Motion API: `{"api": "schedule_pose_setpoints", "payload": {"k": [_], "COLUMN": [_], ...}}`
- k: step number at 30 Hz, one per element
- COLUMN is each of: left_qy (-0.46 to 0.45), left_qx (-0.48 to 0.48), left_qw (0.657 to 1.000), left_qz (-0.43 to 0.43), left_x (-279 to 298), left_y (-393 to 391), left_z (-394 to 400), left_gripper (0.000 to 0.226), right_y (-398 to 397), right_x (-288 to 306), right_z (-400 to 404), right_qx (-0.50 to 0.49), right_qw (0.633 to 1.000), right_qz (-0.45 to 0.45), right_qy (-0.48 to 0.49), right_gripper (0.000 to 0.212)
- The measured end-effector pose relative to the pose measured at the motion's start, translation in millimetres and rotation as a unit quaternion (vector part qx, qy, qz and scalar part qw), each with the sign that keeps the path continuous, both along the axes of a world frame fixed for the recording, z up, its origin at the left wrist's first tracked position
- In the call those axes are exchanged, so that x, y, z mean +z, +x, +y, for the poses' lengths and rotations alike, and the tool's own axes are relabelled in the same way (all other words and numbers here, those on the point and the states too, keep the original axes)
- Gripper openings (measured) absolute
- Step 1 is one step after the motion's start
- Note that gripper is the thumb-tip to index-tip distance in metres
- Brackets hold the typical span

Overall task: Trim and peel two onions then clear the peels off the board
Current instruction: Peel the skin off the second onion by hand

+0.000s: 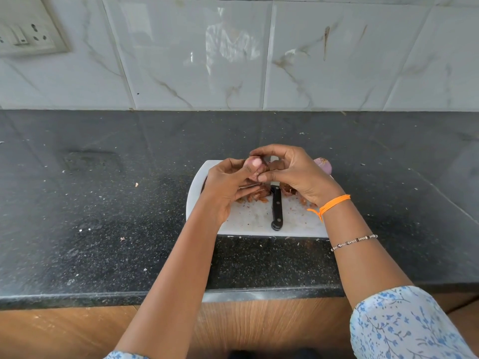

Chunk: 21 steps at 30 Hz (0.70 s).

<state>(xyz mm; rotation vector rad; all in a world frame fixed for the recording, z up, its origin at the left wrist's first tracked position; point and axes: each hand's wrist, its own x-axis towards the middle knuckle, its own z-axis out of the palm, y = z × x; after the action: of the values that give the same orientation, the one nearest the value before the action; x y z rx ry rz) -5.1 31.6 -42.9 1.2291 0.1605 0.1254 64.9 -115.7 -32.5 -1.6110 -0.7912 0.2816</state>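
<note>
White board (248, 221) on the dark counter (103, 203): left hand (228, 185) curled round an onion (255, 163), raised over the board's middle, apparently so skin drops onto it. Brown peels (259, 196) heaped under the hands; knife (276, 208) laid down at the board's centre, handle toward the near edge, freeing both hands. Right hand (293, 172) pinches skin on the same onion, seemingly to strip it; second onion (324, 164), purple, parked at the far right corner.
</note>
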Motion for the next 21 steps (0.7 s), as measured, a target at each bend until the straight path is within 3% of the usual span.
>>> {"api": "schedule_pose_setpoints", "payload": {"k": [6,17,21], "left_qy": [-0.043,-0.020,0.014], "left_qx": [-0.012,0.013,0.023], "left_qw": [0.999,0.998,0.997], "left_qz": [-0.023,-0.058,-0.073], "left_x": [2.6,3.9,1.5], "left_y": [-2.3,-3.1,-2.6], "left_z": [4.8,3.9,3.4], "left_gripper": [0.007,0.015,0.021], "right_y": [0.7,4.6,4.7], "right_x": [2.0,1.8,2.2], "right_z": [-5.0,-7.3,-6.9], "right_qx": [0.002,0.038,0.034], "right_qw": [1.000,0.992,0.989], "right_qz": [0.010,0.087,0.101], "right_qy": [0.021,0.084,0.100], "right_gripper": [0.045,0.054,0.045]}}
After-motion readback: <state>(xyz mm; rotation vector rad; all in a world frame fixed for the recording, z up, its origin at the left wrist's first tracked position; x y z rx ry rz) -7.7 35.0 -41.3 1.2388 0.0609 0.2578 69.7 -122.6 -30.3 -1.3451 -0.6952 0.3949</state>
